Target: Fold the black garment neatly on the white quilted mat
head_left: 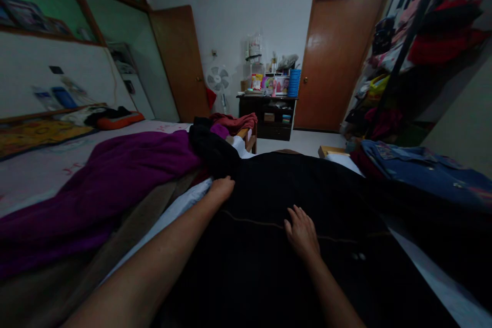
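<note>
A large black garment (269,261) with thin brown seam lines lies spread out before me. My left hand (223,188) is closed at its upper left side, with the fingers pressed on the dark cloth near the black sleeve (215,148). Over the middle of the garment, my right hand (302,229) rests with its fingers spread and nothing held in it. Two small shiny buttons (359,256) show to the right of that hand.
Purple cloth (126,164) lies on the bed at left. A folded denim jacket (418,169) is at right. Farther back stand a black cabinet (265,118), a white fan (218,79) and a rack of hanging clothes and bags (407,36).
</note>
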A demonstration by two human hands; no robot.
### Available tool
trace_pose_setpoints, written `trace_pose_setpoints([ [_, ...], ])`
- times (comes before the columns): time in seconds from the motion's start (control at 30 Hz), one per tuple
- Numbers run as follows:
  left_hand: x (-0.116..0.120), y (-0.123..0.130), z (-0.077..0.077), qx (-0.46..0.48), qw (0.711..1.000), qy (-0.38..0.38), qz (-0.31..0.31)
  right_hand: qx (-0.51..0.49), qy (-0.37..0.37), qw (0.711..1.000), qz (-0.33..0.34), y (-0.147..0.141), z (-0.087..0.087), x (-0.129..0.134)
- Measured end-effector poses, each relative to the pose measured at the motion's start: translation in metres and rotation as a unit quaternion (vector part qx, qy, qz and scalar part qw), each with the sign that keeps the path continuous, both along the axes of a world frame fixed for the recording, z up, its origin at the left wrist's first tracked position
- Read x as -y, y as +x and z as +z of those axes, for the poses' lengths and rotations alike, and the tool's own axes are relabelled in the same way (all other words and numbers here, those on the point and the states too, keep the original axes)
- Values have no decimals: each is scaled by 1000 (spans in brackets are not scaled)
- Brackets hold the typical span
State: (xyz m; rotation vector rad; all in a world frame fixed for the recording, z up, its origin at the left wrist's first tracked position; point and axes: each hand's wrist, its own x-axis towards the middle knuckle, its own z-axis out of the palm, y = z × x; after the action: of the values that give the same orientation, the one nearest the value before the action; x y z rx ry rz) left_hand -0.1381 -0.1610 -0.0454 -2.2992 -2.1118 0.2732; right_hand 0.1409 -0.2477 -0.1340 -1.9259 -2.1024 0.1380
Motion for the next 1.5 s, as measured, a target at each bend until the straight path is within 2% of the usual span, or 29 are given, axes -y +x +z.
trace_pose_setpoints([
  [0.13,1,-5,-5,-27,999,23,-31,-3,-7,1000,-3,0,1,0],
  [0.23,0,-10,-3,-39,997,49,-50,-8,-7,1000,2,0,1,1],
  [0.37,-1,-17,3,-85,985,92,-114,-15,-3,1000,5,2,0,1],
  [0.47,0,-19,3,-111,978,96,-147,-21,-1,1000,8,3,-1,0],
  [0.73,-3,-23,-13,-113,987,37,-110,-21,16,1000,11,0,5,3],
  [0.8,-5,-23,-13,-110,989,32,-95,-32,37,998,44,-2,10,8],
  [0.87,-8,-23,-10,-106,991,32,-81,-50,46,992,110,-5,14,15],
  [0.93,-10,-23,-6,-100,992,36,-72,-59,28,983,172,-10,16,21],
  [1.0,-11,-23,-2,-95,992,40,-68,-55,4,978,199,-14,18,26],
  [1.13,-11,-24,0,-92,992,52,-74,-20,3,984,179,-19,21,27],
  [1.27,-12,-22,0,-93,988,60,-105,-1,18,986,166,-17,24,23],
  [1.37,-13,-21,-3,-95,986,60,-124,-23,5,985,171,-6,26,19],
  [1.5,-11,-20,-7,-97,986,57,-126,-51,-46,980,185,15,29,14],
])
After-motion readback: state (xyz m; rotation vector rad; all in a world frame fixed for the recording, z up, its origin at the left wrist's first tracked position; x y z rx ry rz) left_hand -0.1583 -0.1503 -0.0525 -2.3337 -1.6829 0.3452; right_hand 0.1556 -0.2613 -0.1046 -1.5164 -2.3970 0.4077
